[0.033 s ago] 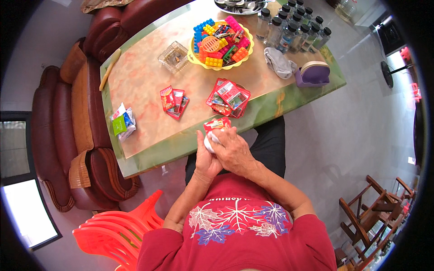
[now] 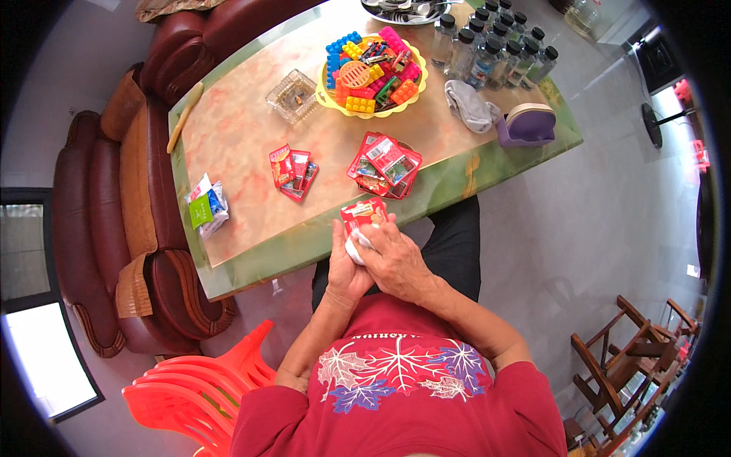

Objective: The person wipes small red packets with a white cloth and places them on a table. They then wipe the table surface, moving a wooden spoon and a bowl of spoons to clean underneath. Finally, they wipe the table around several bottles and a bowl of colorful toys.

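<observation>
Your left hand (image 2: 348,270) cups a white wad (image 2: 356,250), fingers partly hidden, can't tell how tightly. Your right hand (image 2: 397,263) has its fingers curled over the wad. Red packet (image 2: 363,212) sticks out past both; more of its face shows than before. Beyond, both red packet piles (image 2: 390,163) haven't moved.

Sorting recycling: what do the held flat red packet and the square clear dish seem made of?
Flat red packet: perhaps card or laminated film, from its flat printed face; finish unclear. Square clear dish: likely glossy glass, transparent with glints; plastic possible.
</observation>
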Available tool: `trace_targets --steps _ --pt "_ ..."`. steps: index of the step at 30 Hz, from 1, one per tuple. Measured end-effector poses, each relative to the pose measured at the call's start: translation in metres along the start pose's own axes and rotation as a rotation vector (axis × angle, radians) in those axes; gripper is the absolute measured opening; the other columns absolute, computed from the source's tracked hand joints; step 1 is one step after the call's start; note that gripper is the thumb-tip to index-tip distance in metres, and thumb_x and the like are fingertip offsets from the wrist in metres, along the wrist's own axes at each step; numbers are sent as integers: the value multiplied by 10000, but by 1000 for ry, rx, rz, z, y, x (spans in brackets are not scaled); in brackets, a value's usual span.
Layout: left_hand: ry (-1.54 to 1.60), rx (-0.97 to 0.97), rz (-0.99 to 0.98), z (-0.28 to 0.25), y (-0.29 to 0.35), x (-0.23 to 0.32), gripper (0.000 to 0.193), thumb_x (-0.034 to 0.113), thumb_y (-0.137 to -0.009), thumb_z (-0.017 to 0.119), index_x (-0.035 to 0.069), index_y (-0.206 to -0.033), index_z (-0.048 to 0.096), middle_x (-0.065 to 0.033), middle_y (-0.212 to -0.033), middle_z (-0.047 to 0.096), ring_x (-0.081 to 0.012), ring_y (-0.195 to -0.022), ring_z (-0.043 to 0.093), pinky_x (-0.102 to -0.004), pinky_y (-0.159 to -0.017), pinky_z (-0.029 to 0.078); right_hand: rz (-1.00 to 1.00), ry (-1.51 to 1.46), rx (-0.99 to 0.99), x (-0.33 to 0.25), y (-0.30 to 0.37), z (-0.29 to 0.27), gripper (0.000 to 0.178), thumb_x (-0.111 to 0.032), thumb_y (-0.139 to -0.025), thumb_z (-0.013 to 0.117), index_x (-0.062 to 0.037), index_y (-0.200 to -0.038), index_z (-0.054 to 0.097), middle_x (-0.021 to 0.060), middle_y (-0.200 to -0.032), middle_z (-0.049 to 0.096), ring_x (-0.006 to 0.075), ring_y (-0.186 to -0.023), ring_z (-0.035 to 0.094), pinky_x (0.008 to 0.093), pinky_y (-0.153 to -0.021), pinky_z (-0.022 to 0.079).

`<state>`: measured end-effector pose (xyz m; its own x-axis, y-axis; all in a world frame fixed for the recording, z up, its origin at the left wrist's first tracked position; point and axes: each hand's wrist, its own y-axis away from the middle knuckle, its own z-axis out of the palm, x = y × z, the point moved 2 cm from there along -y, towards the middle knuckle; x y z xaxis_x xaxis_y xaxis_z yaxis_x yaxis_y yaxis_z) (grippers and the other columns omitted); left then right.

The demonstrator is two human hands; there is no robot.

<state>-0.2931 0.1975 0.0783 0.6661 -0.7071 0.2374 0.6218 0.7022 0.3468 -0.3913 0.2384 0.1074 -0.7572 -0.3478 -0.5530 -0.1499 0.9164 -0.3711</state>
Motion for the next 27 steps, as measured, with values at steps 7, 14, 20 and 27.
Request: trace_targets --steps 7,14,20,27 --pt "-127 224 144 -41 2 5 333 252 -970 504 71 -1248 474 -117 -1177 606 -283 -1071 593 -485 -940 475 157 -201 -133 25 44 -17 337 -85 -739 615 -23 -1070 628 158 -1079 584 328 -948 553 393 -789 503" --pt "-257 194 57 -3 0 -9 288 185 -961 536 69 -1223 523 -64 -1151 618 -186 -1027 611 -400 -873 516 866 -1085 82 73 23 -25 300 -197 -876 638 0 -1102 620 55 -953 596 115 -816 575 264 -731 480" --pt "-667 501 232 -16 3 -1 341 231 -932 593 67 -1223 526 -65 -1177 600 -172 -1072 575 -386 -881 491 365 -545 337 46 2 -13 332 -59 -766 677 -35 -1094 628 112 -990 606 240 -880 614 312 -727 507" --pt "-175 89 -19 20 6 4 602 484 -984 344 33 -1382 364 -179 -1366 449 -299 -1255 453 -434 -1054 366 -54 -36 263 11 7 -11 422 -149 -684 686 -47 -1090 635 112 -1053 571 289 -936 568 377 -756 511"
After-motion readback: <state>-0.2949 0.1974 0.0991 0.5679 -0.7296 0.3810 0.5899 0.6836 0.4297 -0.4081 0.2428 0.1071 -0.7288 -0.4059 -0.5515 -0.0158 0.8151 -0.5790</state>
